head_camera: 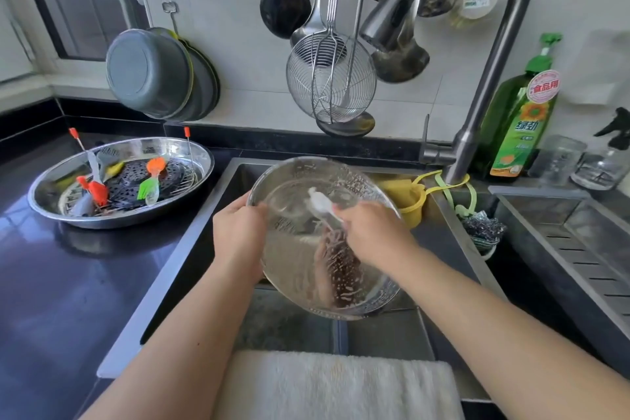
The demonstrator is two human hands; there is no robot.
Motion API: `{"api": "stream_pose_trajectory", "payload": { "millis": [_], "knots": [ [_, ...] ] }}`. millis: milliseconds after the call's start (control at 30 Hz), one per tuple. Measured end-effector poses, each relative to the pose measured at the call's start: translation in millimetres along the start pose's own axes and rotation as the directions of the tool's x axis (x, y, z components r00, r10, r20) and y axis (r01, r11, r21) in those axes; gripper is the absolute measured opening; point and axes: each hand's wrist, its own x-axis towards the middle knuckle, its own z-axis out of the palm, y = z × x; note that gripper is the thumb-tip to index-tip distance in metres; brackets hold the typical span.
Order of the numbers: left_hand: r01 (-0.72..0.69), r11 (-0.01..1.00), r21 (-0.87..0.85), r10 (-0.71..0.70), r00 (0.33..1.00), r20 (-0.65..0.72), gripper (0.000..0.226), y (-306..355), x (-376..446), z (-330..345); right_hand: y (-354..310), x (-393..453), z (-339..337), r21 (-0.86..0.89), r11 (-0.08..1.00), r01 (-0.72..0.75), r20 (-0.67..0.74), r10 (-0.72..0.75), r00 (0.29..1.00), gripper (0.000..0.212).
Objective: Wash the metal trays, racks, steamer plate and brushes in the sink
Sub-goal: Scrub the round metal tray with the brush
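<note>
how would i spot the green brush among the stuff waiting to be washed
Look left of the sink to the big round metal tray on the black counter. On the dark perforated steamer plate inside it lies the green brush. Its neighbours have red or orange heads; only this one is green, with a clear handle.

brush (320, 204): motion-blurred, bristles can't tell
right hand (371, 235): fingers blurred, grip on brush unclear
left hand (238, 235): fingertips hidden behind tray (368, 297) rim
towel (337, 385): cut off at bottom edge
faucet (494, 54): top cut off
</note>
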Motion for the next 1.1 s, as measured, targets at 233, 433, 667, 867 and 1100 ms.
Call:
{"api": "stream_pose_trajectory", "payload": {
  "millis": [233, 433, 667, 867, 1100],
  "knots": [
    [0.007, 0.997, 0.08, 0.003, 0.993, -0.119, 0.034, -8.1, 10.4, -5.0, -21.4, -56.9, 2.7, 0.236, 0.932, 0.276, 0.324, -0.343, 0.881, 0.039],
    [0.026, 0.977, 0.209, -0.012, 0.997, -0.07, 0.026, -20.7, 13.8, -1.3, 59.7, -47.2, -8.3, 0.071, 0.997, -0.016, 0.19, 0.002, 0.982, 0.043],
    [0.0, 0.88, 0.474, -0.042, 0.996, 0.079, 0.06, -43.4, 28.1, -1.4, 87.6, -43.3, -3.2, 0.467, 0.861, -0.2, 0.129, 0.157, 0.979, 0.038],
    [-0.097, 0.233, 0.968, -0.295, 0.941, 0.165, 0.06, -22.7, 1.0, 19.2, 87.2, -45.8, -3.4, 0.568, 0.799, -0.197, 0.153, 0.133, 0.979, 0.036],
    [-0.084, -0.123, 0.989, -0.528, 0.849, 0.006, 0.031, 5.8, -22.4, 42.6, 89.9, -46.0, -5.8, 0.636, 0.752, -0.172, 0.097, 0.143, 0.985, 0.037]
  ]
}}
